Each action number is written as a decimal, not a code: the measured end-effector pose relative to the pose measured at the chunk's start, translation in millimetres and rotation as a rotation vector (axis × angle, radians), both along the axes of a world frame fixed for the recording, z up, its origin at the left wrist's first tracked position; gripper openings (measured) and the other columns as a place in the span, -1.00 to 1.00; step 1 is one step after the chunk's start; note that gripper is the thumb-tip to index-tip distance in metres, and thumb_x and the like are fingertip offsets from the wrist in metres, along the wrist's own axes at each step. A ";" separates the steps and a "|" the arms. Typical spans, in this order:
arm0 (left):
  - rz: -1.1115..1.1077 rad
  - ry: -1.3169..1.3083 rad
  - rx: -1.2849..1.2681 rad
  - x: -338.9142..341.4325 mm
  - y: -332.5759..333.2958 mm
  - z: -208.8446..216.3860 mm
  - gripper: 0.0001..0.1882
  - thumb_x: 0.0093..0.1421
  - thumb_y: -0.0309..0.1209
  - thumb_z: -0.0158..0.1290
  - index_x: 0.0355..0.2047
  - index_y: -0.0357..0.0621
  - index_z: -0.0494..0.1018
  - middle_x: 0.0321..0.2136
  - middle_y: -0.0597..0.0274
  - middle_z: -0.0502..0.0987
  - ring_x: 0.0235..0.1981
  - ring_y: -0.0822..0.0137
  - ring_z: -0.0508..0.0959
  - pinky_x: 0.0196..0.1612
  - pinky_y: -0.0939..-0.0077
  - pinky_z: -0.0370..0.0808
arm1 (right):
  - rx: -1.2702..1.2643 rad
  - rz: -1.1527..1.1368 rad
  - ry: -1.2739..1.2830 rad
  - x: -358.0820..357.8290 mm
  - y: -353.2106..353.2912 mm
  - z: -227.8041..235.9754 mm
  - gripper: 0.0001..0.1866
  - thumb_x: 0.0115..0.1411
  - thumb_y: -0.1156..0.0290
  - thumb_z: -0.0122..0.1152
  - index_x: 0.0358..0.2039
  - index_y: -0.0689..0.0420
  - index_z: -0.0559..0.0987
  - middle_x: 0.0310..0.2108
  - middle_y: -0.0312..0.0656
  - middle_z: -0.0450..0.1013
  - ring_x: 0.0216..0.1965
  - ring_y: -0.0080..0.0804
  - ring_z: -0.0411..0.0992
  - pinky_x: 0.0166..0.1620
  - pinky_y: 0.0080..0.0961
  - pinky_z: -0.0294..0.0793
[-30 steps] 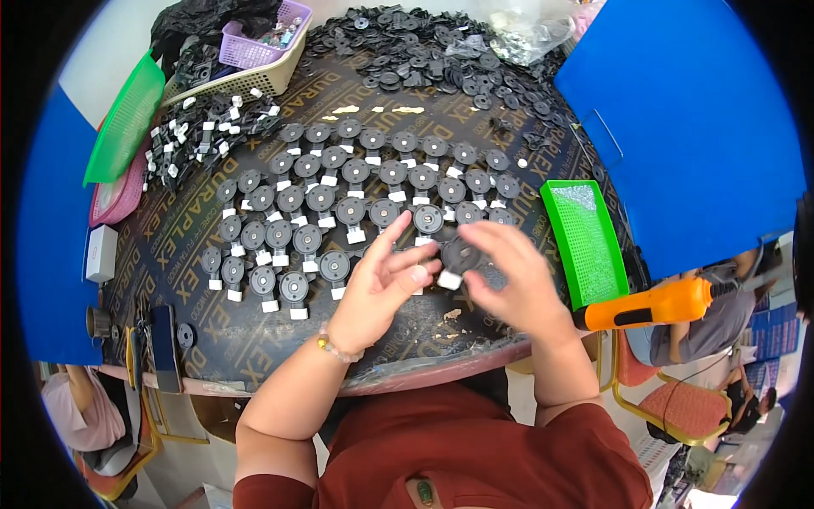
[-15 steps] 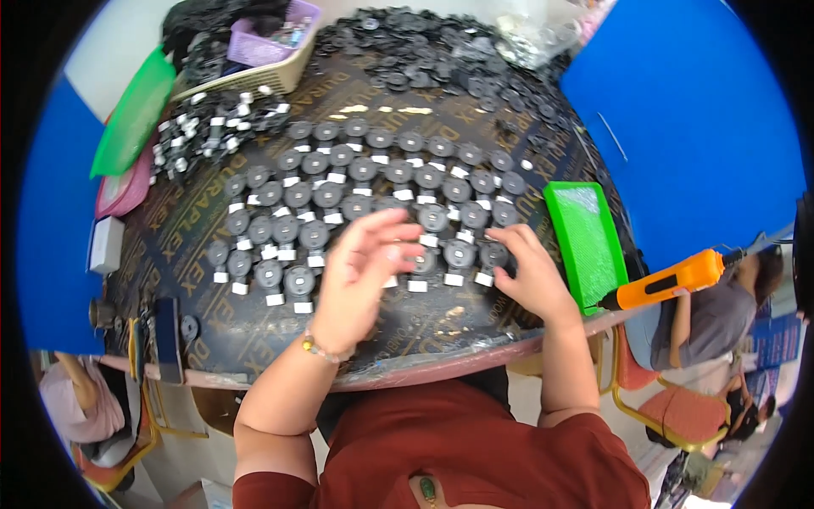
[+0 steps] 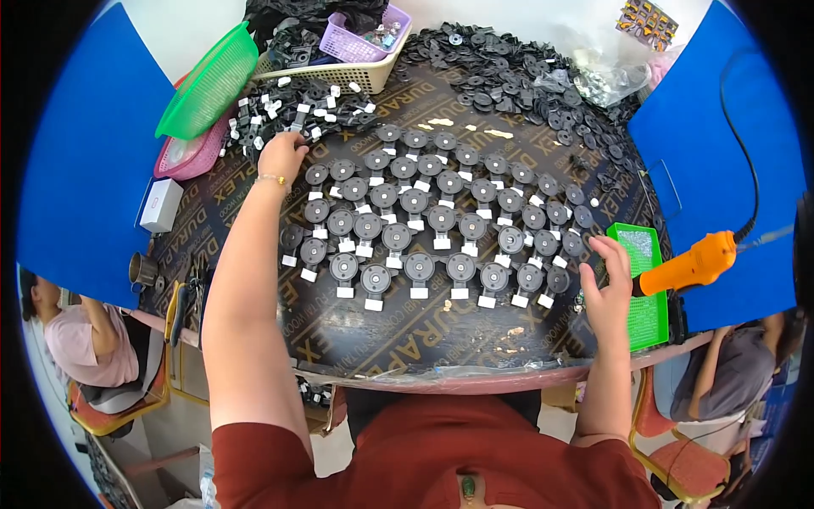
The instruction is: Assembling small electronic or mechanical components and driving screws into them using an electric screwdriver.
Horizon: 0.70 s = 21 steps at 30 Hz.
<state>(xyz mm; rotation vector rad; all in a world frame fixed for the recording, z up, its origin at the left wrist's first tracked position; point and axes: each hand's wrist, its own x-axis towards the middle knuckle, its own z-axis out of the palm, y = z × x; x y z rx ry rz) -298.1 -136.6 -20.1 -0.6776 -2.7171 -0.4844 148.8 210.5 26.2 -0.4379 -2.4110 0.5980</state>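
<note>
Purple basket point(image 3: 341, 42): small parts point(image 3: 384, 36) inside.
My left hand point(image 3: 281, 157) at pile point(image 3: 301, 111), grip unclear; right hand point(image 3: 610, 295), fingers wide.

black discs point(image 3: 419, 266) with white tabs point(image 3: 419, 293); green tray point(image 3: 647, 331); orange tool point(image 3: 697, 263); gold-lettered black table point(image 3: 407, 339).

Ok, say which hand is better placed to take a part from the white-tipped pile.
Left, likely: the left hand is at the edge of the white-tipped pile, while the right hand is far across, by the green tray.
</note>
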 end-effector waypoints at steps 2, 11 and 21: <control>0.026 -0.008 -0.035 -14.6 -2.9 -11.4 -0.67 0.06 -0.22 0.27 -0.24 -0.14 0.53 -0.20 0.08 0.57 -0.16 0.03 0.57 -0.13 0.16 0.51 | 0.001 -0.015 -0.002 -0.2 -0.2 -1.3 -0.63 0.09 0.57 0.22 -0.04 0.17 0.52 0.01 -0.08 0.42 0.07 -0.11 0.37 0.15 -0.30 0.32; 0.024 0.132 -0.443 -29.9 -31.6 -15.3 -0.61 0.16 -0.54 -0.06 0.02 0.02 0.29 -0.26 0.00 0.54 -0.28 -0.07 0.62 -0.33 0.04 0.57 | 0.073 -0.126 -0.041 23.3 32.4 -14.9 -0.80 0.07 0.55 0.24 -0.24 0.18 0.59 -0.22 -0.07 0.52 -0.09 -0.08 0.43 0.02 -0.28 0.39; 0.047 0.031 -0.540 2.5 -70.4 5.9 -0.72 0.08 -0.42 0.06 -0.17 -0.08 0.38 -0.25 -0.08 0.53 -0.23 -0.17 0.56 -0.21 -0.01 0.52 | 0.317 -0.040 -0.318 44.6 38.4 -26.9 -0.94 -0.03 0.44 0.33 -0.48 0.01 0.64 -0.46 -0.31 0.45 -0.22 -0.27 0.40 0.02 -0.24 0.27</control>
